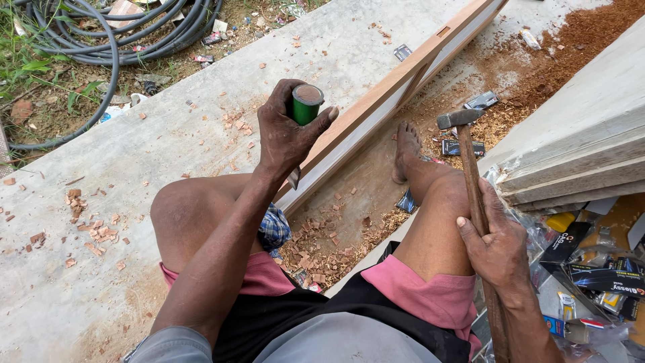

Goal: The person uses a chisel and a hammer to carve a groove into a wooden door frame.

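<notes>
Left hand [285,131] wraps tight round a green-handled chisel [306,104], its blade down at the wooden door frame [396,91]; right hand [497,245] grips the hammer [463,144] handle, head raised. Wood chips [316,252] litter the concrete slab [107,175]; black hoses [114,33] coil on bare dirt beyond.

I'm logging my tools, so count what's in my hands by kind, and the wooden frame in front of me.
Chisel, green handle, in left hand: 1
Hammer, in right hand: 1
Wooden frame: 1
Total: 3
</notes>
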